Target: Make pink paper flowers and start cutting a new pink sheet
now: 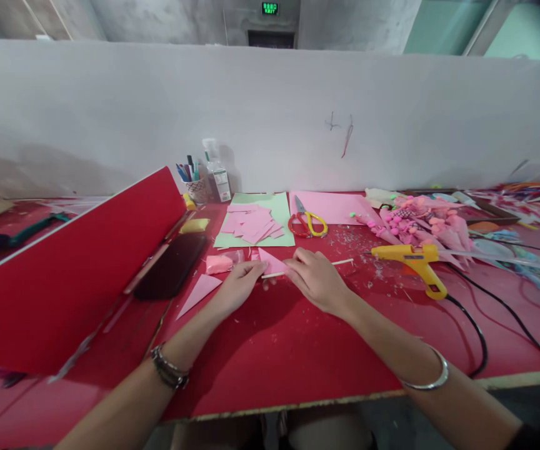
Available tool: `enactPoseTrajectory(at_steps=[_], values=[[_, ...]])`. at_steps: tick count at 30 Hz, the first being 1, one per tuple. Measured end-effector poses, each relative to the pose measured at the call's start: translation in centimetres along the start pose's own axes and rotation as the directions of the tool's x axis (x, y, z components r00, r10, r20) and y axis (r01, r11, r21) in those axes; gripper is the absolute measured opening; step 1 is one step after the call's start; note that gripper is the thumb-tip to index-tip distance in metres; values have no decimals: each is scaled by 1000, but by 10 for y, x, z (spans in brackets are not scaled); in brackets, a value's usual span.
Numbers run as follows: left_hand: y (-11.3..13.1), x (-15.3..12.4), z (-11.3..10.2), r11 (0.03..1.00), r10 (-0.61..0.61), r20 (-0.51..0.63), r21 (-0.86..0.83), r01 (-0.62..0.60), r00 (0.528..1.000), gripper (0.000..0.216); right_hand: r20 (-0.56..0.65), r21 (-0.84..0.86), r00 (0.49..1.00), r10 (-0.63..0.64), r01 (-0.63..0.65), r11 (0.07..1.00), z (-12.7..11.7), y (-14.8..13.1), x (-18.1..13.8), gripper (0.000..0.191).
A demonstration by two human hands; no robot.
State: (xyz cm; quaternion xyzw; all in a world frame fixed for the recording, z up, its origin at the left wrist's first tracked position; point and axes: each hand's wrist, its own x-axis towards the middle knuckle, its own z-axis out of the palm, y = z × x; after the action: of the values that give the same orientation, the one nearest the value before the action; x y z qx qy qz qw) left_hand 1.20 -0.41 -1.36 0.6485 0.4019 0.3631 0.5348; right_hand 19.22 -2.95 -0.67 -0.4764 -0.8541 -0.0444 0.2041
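A piece of pink paper with a pointed top is held between both hands above the red table. My left hand pinches its left edge between thumb and fingers. Along the paper's lower edge lies a thin white stick, which passes under my right hand and sticks out to the right. The curled fingers of my right hand press on the paper and the stick; part of both is hidden there. A folded pink paper triangle lies left of my left hand, near a small clear bag with pink-orange contents.
Pink paper pieces lie on a green sheet. Scissors rest beside them. To the right are a yellow glue gun with a cable and several pink paper cones. A black phone and a red board stand left.
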Motion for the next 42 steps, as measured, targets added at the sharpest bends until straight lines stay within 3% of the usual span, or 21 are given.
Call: enactPoseTrajectory(at_steps=[10,18,33,42], values=[[6,-1,-4,917,110,-33,390,-89,993,35,18,57,999,-26,25,998,4,3,0,35],[5,-1,-5,935,65,11,348,-65,998,35,49,76,999,-16,12,997,5,5,0,37],[-6,2,-6,877,103,29,469,-105,994,38,40,73,999,-28,25,997,8,7,1,32],[-4,1,-6,841,148,60,517,-158,987,35,74,287,997,-20,-2,958,12,10,1,29]])
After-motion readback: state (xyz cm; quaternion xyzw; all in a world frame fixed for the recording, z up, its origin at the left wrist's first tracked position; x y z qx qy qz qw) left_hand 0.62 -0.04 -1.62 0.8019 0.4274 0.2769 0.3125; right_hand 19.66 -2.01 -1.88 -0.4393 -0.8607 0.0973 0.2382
